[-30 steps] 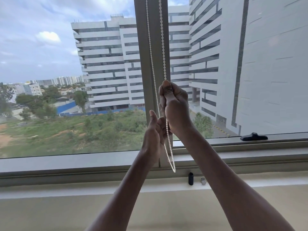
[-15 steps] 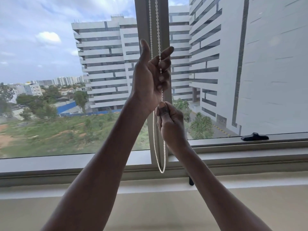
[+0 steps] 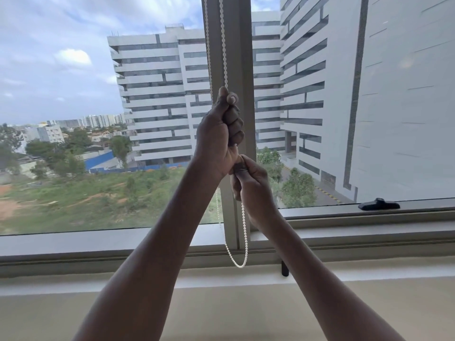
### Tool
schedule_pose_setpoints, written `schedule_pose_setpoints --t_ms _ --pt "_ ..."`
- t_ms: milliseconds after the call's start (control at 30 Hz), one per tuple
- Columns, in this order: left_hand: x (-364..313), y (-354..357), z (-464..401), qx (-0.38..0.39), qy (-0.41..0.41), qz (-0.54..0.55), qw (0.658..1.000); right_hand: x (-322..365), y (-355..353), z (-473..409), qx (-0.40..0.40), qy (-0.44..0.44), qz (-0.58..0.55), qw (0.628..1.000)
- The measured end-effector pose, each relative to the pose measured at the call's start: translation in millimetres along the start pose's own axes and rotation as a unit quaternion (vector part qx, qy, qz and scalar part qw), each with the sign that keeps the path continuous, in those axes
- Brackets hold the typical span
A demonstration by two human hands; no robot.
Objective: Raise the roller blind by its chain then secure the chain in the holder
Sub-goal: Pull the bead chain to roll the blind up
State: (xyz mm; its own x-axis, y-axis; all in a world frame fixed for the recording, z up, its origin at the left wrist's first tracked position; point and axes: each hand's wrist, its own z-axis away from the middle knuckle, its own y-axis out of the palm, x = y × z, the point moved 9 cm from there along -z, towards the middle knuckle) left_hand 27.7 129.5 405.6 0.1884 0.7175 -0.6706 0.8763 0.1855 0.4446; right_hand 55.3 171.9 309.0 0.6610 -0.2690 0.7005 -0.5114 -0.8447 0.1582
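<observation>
A: Which step is it now?

B: The raising, I think. The left hand is clamped on the bead chain high on the window post; the right hand grips it just below.

A: And next?

B: A downward pull. The small black holder stands on the sill, partly behind the right forearm. The blind itself is out of view.

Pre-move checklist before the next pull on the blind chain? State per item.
1. Left hand closed on the bead chain: ok, fist around the right strand.
2. Right hand gripping lower down: ok, directly under the left.
3. Loop bottom hanging free: ok, not hooked on anything.
4. Strands untangled above the hands: ok, two parallel lines along the window mullion.
5. Blind fully raised: cannot tell, the blind is out of frame.
6. Chain holder ready: cannot tell, a black peg on the sill is partly hidden by the right forearm.
</observation>
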Motion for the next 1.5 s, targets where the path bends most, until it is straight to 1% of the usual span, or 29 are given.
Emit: schedule_pose_setpoints --t_ms 67,100,167,300,400,500,600,667,767,900,1100,1200,1300,1333,1400,1500 --pt "2 -7 2 0.000 -0.003 0.013 1.000 -2 -2 -1 0.024 0.008 -0.013 1.000" --pt "4 -11 4 -0.001 -0.005 0.017 1.000 0 -6 -3 0.021 0.008 -0.019 1.000" --pt "9 -19 8 -0.005 -0.004 0.019 1.000 4 -17 -10 -0.010 0.017 -0.033 0.999" --pt "31 -24 16 -0.002 0.005 0.031 1.000 29 -22 -36 -0.044 0.022 -0.008 0.999" --pt "57 -30 28 -0.026 -0.003 -0.006 1.000 57 -12 -56 -0.020 0.020 -0.057 0.998" --pt "82 -42 41 -0.047 -0.018 -0.016 0.999 74 3 -70 0.017 0.033 -0.064 0.997" --pt "92 -53 47 -0.061 -0.024 -0.017 0.998 65 10 -73 0.024 0.079 -0.105 0.991" --pt "92 -56 48 -0.063 -0.018 -0.032 0.997 57 10 -71 0.017 0.091 -0.125 0.988" --pt "91 -56 47 -0.071 -0.011 -0.058 0.996 55 9 -70 0.002 0.069 -0.141 0.988" --pt "88 -59 45 -0.075 0.006 -0.094 0.993 57 10 -69 -0.017 0.036 -0.131 0.991" --pt "82 -58 44 -0.057 0.037 -0.169 0.983 64 3 -66 -0.056 -0.035 -0.075 0.995" --pt "89 -63 42 -0.070 0.014 -0.162 0.984 70 3 -64 -0.065 -0.079 -0.032 0.994" --pt "91 -66 40 -0.095 -0.018 -0.175 0.980 62 0 -57 -0.077 -0.084 0.032 0.993" --pt "89 -67 37 -0.100 -0.026 -0.163 0.981 58 -3 -54 -0.084 -0.084 0.046 0.992" --pt "79 -59 27 -0.080 -0.043 -0.113 0.990 55 -9 -47 -0.096 -0.093 0.053 0.990" --pt "47 -39 7 -0.042 -0.046 -0.055 0.997 60 -8 -46 -0.085 -0.106 0.035 0.990"
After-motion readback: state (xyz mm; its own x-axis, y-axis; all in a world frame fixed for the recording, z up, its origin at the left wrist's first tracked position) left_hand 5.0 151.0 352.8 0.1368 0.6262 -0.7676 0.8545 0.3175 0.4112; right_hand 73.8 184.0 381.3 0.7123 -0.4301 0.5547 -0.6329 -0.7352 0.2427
